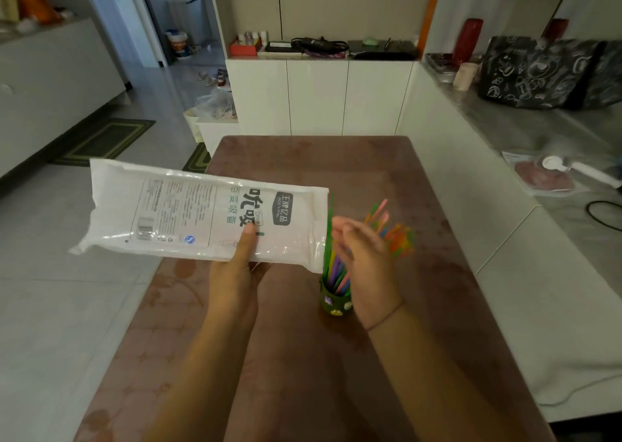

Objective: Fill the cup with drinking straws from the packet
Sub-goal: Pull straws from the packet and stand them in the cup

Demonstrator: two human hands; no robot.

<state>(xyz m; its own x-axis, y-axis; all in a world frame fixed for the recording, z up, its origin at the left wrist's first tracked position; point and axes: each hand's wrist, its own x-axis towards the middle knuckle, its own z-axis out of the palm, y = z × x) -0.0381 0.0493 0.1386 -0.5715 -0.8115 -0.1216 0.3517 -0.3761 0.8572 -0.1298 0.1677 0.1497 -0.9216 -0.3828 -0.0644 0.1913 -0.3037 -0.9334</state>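
Observation:
My left hand (240, 266) grips a white plastic straw packet (188, 216) from below, thumb on its printed face, holding it level above the table's left side. A small green cup (336, 303) with stickers stands on the brown table (336, 165). Several coloured straws (336, 270) stand in the cup, their tops (397, 233) fanning out to the right. My right hand (363, 256) is against the straws above the cup, fingers loosely bent and blurred; whether it holds any straws is unclear.
A white cabinet (319, 95) with chargers and boxes stands beyond the table's far edge. To the right runs a grey counter (538, 132) with a black patterned bag (538, 71) and a red bottle (466, 39). Tiled floor lies left.

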